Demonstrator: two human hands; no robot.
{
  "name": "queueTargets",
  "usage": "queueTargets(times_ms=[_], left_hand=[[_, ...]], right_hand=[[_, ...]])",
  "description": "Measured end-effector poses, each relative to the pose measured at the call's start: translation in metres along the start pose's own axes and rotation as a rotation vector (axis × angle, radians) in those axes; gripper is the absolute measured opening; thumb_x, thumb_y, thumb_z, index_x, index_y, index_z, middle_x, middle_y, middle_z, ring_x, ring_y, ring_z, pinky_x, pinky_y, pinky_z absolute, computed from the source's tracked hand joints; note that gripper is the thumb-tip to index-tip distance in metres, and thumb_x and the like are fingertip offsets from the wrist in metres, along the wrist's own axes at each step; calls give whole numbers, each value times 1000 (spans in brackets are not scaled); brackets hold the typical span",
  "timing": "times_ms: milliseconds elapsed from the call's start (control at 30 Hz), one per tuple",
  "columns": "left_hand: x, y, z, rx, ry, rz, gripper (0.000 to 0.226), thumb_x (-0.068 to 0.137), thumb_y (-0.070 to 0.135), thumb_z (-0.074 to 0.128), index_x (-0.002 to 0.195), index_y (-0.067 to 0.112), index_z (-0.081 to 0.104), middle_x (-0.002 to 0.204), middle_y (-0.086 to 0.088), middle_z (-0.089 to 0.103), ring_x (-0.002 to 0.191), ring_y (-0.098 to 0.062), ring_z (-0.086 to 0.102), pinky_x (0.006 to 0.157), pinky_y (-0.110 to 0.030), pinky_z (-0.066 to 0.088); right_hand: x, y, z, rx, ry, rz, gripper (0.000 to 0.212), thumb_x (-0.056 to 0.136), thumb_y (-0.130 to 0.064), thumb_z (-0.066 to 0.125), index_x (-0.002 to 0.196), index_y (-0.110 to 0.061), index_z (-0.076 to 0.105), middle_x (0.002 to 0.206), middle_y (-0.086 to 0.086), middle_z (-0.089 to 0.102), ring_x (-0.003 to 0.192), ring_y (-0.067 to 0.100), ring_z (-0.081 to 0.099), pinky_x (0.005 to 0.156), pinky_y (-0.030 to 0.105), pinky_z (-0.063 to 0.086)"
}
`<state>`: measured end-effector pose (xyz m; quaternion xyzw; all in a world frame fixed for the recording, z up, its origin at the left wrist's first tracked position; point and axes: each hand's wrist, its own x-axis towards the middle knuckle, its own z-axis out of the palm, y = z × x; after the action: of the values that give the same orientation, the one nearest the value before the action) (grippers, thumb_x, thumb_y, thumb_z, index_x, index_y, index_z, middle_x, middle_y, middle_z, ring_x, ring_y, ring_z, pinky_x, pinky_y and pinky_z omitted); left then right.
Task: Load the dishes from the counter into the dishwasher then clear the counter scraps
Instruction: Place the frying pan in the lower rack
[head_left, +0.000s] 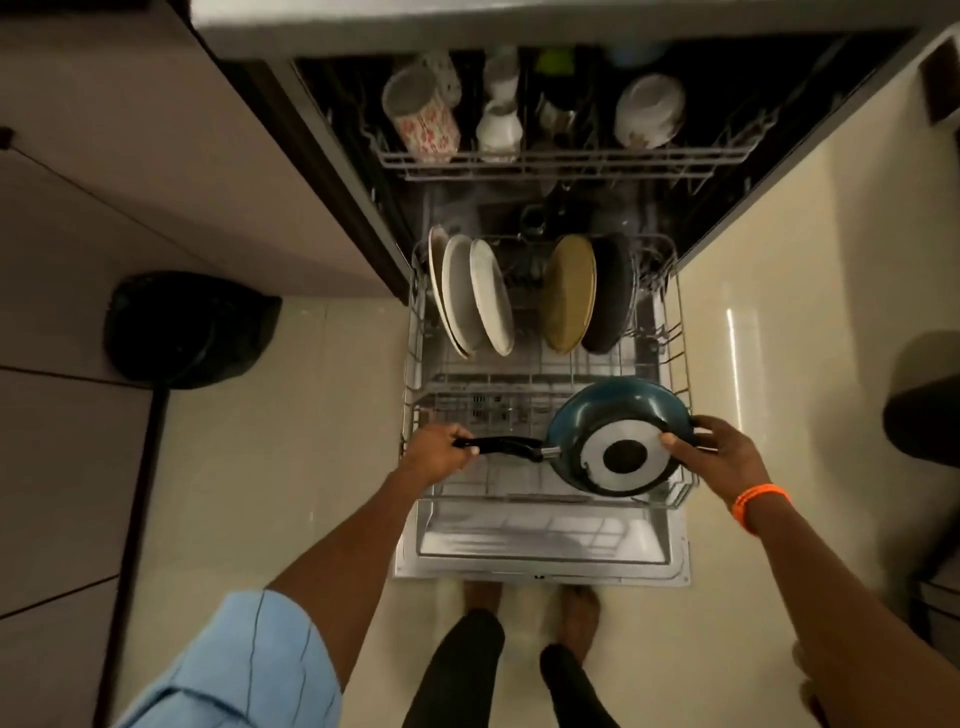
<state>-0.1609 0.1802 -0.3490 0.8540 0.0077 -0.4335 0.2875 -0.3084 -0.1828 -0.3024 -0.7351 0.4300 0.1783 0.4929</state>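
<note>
Pan (618, 436), teal frying type, tilted on edge w/ base facing the person, in front-right part of pulled-out lower rack (415, 332). Left hand (436, 452) curled round black handle (498, 447) at pan's 9 o'clock. Right hand (711, 454) grips rim at 3 o'clock, thumb on base. Plates (475, 296) upright at rack's 12 o'clock. Mugs (423, 111) in upper rack (561, 158).

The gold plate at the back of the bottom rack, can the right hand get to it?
Probably yes, but not right now. The right hand holds the pan. Nothing stands between it and the gold plate, only bare rack.
</note>
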Motion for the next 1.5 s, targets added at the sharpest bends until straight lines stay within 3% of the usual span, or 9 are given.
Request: queueTargets(times_ms=[133, 333, 500, 767, 1067, 1233, 1333, 1400, 1500], left_hand=[[25, -21, 27, 109, 47, 4, 26, 90, 30, 76, 115, 23, 75, 105, 6, 72, 98, -12, 66, 87, -22, 50], [47, -41, 49, 213, 72, 35, 28, 93, 37, 70, 120, 30, 73, 108, -1, 74, 94, -18, 68, 88, -33, 57], [62, -50, 57, 249, 139, 30, 26, 91, 37, 72, 116, 40, 73, 96, 6, 73, 75, -7, 65, 69, -25, 56], [64, -61, 59, 261, 168, 90, 25, 91, 31, 69, 114, 41, 74, 109, 4, 67, 91, -12, 64, 83, -36, 60], [29, -65, 70, 245, 344, 153, 44, 91, 20, 67, 134, 23, 64, 136, -6, 57, 126, -23, 52, 101, -38, 51], [-12, -69, 91, 47, 467, 118, 23, 95, 29, 66, 114, 18, 71, 115, -5, 65, 101, -20, 63, 80, -33, 56], [-39, -67, 113, -253, 362, 55, 50, 97, 56, 55, 73, 13, 64, 70, -6, 63, 62, -12, 56, 55, -23, 43], [-55, -62, 126, -345, 248, -2, 64, 92, 67, 53, 75, 6, 67, 70, -12, 67, 59, -14, 58, 57, -27, 46], [-63, -49, 143, -486, 15, -146, 65, 87, 74, 49, 94, 13, 69, 89, -7, 73, 81, -18, 69, 74, -31, 57]], right_hand=[[23, 28, 18, -17, -2, 21, 66, 73, -44, 84, 129, -20, 59, 117, 9, 70, 104, 27, 67, 100, 47, 51], [40, 54, 34, -35, -38, 62, 68, 76, -47, 81, 133, -20, 54, 124, 10, 67, 108, 28, 64, 101, 49, 49], [47, 58, 49, -108, -95, 91, 66, 84, -37, 76, 138, -12, 48, 131, 14, 62, 110, 28, 60, 101, 47, 47], [45, 60, 68, -187, -139, 84, 54, 94, -25, 65, 143, -16, 44, 134, 9, 59, 109, 23, 54, 102, 41, 40], [21, 58, 96, -102, 151, 105, 50, 91, -29, 70, 135, -13, 51, 131, 12, 63, 121, 35, 57, 108, 49, 41], [-26, 61, 126, 20, 412, 75, 46, 88, -26, 72, 129, -10, 58, 126, 13, 63, 119, 34, 58, 105, 48, 46], [-54, 69, 155, 128, 523, 151, 51, 89, -28, 72, 133, -10, 55, 132, 14, 56, 122, 33, 55, 104, 44, 45], [-71, 68, 172, 228, 564, 211, 52, 90, -29, 72, 134, -7, 55, 133, 16, 55, 122, 32, 55, 98, 35, 43], [-79, 69, 194, 415, 510, 379, 55, 89, -39, 72, 130, -8, 55, 123, 12, 60, 111, 28, 59, 93, 29, 42]])
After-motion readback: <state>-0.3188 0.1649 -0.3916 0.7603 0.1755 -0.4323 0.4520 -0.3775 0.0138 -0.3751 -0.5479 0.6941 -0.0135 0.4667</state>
